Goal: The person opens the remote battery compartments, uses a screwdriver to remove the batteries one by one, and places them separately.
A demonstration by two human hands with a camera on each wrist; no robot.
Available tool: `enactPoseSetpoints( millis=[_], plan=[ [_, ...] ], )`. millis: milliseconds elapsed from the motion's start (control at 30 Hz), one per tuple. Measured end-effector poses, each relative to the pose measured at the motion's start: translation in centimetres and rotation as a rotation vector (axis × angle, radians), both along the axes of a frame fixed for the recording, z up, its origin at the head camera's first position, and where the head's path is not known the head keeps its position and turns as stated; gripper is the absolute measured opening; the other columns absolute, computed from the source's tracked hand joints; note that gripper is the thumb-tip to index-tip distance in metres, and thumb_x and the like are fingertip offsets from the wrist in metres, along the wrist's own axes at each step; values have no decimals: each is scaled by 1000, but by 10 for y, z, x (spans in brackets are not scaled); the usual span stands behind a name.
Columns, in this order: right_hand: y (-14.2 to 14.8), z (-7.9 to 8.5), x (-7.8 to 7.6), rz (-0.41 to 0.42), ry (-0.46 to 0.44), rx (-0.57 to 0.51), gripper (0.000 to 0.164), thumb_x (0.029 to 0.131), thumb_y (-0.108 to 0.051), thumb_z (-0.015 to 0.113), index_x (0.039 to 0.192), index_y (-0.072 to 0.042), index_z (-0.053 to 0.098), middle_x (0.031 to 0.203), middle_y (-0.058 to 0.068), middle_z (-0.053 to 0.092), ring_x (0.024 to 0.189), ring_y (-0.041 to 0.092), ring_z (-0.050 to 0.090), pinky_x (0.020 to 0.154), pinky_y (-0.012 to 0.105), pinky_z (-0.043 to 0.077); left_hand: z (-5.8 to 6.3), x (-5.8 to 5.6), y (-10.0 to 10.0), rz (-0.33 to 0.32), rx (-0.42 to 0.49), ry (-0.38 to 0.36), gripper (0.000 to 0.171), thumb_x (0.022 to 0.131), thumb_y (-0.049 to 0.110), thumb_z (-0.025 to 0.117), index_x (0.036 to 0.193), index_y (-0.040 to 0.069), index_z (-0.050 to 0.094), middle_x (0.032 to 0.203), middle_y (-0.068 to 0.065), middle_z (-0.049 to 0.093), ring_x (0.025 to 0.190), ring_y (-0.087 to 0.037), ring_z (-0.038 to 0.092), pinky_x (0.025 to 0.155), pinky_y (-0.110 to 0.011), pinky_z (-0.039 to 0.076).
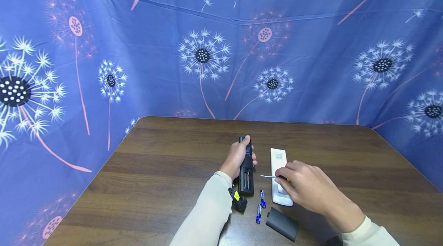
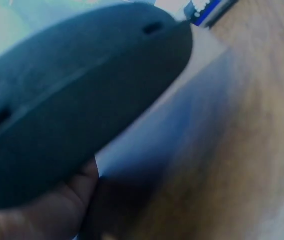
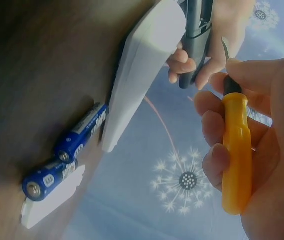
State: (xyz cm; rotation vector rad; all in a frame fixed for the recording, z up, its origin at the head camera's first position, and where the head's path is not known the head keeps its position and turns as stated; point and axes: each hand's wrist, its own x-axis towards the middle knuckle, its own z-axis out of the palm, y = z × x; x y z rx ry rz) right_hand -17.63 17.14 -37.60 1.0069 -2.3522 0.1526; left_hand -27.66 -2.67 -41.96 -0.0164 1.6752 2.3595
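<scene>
My left hand (image 1: 238,156) grips a black remote control (image 1: 246,184), thumb along its upper part. The remote's battery compartment lies uncovered toward me. In the left wrist view the remote's dark rounded end (image 2: 91,95) fills much of the picture. My right hand (image 1: 306,186) holds a screwdriver (image 3: 237,155) with a yellow handle, a black collar and a thin metal blade. Its tip points left toward the remote, apart from it. Two blue AAA batteries, one (image 1: 263,198) behind the other (image 1: 258,213), lie on the table between the hands.
Under and beside my right hand lies a white remote control (image 1: 277,163). A dark battery cover (image 1: 282,225) rests on the wooden table (image 1: 155,169) near its front. Behind the table hangs a blue cloth (image 1: 145,65) with dandelion prints.
</scene>
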Motion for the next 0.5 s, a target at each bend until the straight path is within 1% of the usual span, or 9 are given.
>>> enactPoseSetpoints(
  millis=[33,133,300,500],
  plan=[
    [1,1,0,-2,5,0,9,81,-18,80,88,-17,75,76,-14,58,65,-1,48,48,23,44,0,0,-1,-4,0,2,58,106,44,45,121,-11,52,65,-5,56,50,-12,58,52,-28,55],
    [3,2,1,-20,9,1,9,81,-18,80,89,-17,76,78,-13,60,66,1,51,50,25,46,0,0,-2,-11,8,1,58,106,45,45,123,-11,52,67,-5,56,52,-12,58,53,-28,55],
    [10,3,4,-59,-18,5,9,82,-19,80,89,-19,75,77,-16,57,65,0,46,49,24,43,0,0,-3,-24,26,0,57,106,44,45,122,-10,51,68,-5,55,54,-12,57,54,-27,55],
    [20,1,6,-70,11,-6,12,79,-19,81,89,-19,75,79,-15,60,66,1,51,50,26,45,1,1,-3,-39,34,-10,58,106,45,45,125,-10,50,69,-5,55,54,-13,57,55,-27,54]
  ],
)
